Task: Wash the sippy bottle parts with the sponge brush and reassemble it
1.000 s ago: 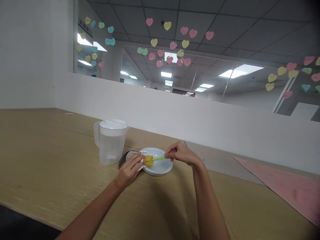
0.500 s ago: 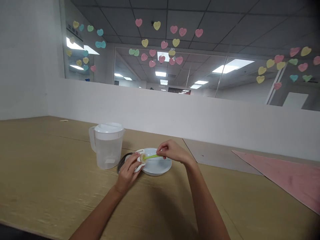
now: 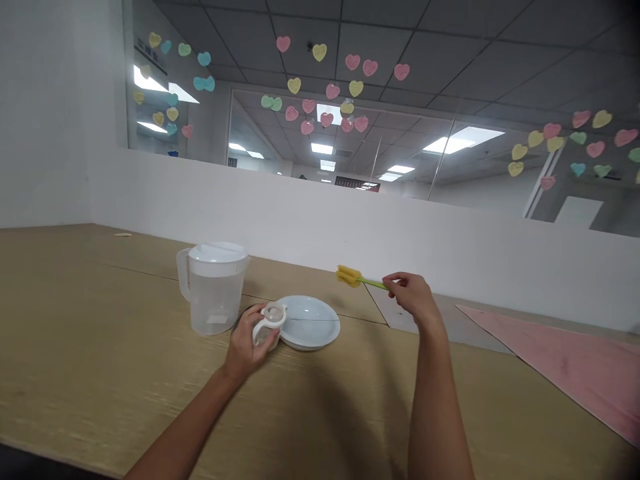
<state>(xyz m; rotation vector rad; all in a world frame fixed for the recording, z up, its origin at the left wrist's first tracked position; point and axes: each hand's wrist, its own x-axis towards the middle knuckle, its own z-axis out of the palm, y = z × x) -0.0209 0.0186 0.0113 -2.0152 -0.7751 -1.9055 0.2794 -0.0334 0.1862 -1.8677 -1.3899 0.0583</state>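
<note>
a brush with a ribbed yellow sponge head and a thin lime-green handle (image 3: 361,280) is up in the air over the far half of the tan-topped table (image 3: 320,427), its head pointing left and lying well apart from the bottle. the right hand (image 3: 411,295) pinches the end of that handle between thumb and fingertips. the left hand (image 3: 249,339) is curled around a small clear bottle with a white collar and white loop handles (image 3: 270,325), fingers behind and thumb in front, its round mouth turned upward. the bottle is at the left rim of a shallow, round white bowl (image 3: 313,330); whether the two touch cannot be told. the bowl rests around the middle of the table, between its near and far edges. left of the bottle stands a translucent white plastic pitcher with a white lid (image 3: 216,293), upright, its handle toward the table's left side. a flat pink sheet (image 3: 570,363) lies along the table's right side, and a small pale flat scrap (image 3: 123,235) lies near the far left corner. beyond the far edge rises a white wall (image 3: 320,223), topped by glass dotted with pastel heart-shaped paper notes (image 3: 319,52).
</note>
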